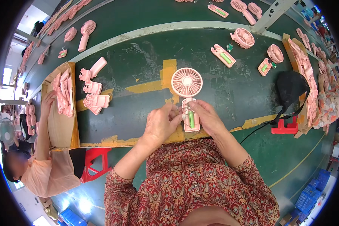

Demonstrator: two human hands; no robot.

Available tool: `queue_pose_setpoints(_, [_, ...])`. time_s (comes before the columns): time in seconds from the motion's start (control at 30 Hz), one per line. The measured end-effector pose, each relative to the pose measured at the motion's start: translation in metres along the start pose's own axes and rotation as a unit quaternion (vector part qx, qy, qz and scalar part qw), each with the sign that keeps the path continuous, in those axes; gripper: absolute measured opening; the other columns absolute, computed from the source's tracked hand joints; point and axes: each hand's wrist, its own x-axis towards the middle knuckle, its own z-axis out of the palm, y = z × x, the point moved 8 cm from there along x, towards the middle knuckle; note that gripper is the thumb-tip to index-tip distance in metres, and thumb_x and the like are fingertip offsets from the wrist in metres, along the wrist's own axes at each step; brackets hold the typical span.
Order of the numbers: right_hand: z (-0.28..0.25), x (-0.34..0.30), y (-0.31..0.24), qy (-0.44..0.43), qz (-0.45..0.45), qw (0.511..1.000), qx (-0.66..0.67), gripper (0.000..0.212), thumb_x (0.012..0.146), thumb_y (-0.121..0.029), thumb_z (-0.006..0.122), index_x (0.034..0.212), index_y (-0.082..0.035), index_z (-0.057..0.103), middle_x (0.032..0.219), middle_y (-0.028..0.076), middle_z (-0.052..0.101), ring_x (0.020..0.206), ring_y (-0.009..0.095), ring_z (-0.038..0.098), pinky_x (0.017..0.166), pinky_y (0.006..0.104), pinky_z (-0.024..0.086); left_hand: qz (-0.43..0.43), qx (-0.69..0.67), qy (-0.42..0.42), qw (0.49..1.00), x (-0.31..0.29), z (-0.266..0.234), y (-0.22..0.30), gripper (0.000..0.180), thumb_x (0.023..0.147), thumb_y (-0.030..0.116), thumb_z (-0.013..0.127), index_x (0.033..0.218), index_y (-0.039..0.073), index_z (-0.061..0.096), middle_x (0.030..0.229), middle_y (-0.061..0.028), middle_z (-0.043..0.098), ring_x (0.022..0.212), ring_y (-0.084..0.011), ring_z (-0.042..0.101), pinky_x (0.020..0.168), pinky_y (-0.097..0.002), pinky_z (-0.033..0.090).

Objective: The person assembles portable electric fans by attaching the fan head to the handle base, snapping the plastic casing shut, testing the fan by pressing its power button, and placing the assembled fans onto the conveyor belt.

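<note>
A cardboard box (56, 130) holds pink parts (65, 94); just beside it, pink casings (98, 101) lie on the green surface (120, 120); the left hand (159, 122) has its grip pinching the left edge of a pink fan (187, 83) at the near middle; its open handle bears a green battery (192, 119); the right hand (208, 117) pinches the opposite edge; farther right sits a black fabric item (293, 90).
</note>
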Motion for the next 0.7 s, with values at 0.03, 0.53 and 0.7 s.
queue_pose_setpoints(0.03, [0.001,-0.002,-0.001,0.012,-0.010,1.000,0.023,0.031,0.095,-0.027,0.050,0.108,0.001,0.053,0.099,0.010,0.063,0.083,0.013,0.062,0.069,0.0236,0.052,-0.022,-0.068,-0.029,0.997,-0.002,0.005,-0.006,0.026,0.082,0.022,0.068,0.100,0.004,0.066,0.081,-0.0084,0.070,0.066,-0.0219,0.066,0.061,-0.0348,0.052])
queue_pose_setpoints(0.53, [-0.004,0.000,0.003,0.040,-0.032,0.998,0.035,0.030,0.095,-0.024,0.051,0.110,0.001,0.054,0.098,0.007,0.061,0.084,0.010,0.060,0.071,0.0236,0.051,-0.067,-0.342,-0.013,0.937,0.006,0.023,-0.021,0.011,0.081,0.003,0.064,0.090,-0.003,0.067,0.072,-0.0052,0.065,0.063,-0.0075,0.058,0.058,-0.0233,0.048])
queue_pose_setpoints(0.7, [-0.003,-0.001,0.001,0.042,-0.035,0.998,0.028,0.030,0.095,-0.024,0.052,0.110,0.001,0.054,0.098,0.006,0.061,0.083,0.009,0.059,0.070,0.0232,0.051,-0.073,-0.357,-0.033,0.931,0.007,0.028,-0.018,0.009,0.081,0.003,0.065,0.088,-0.002,0.067,0.071,-0.0055,0.064,0.061,-0.0075,0.057,0.057,-0.0237,0.048])
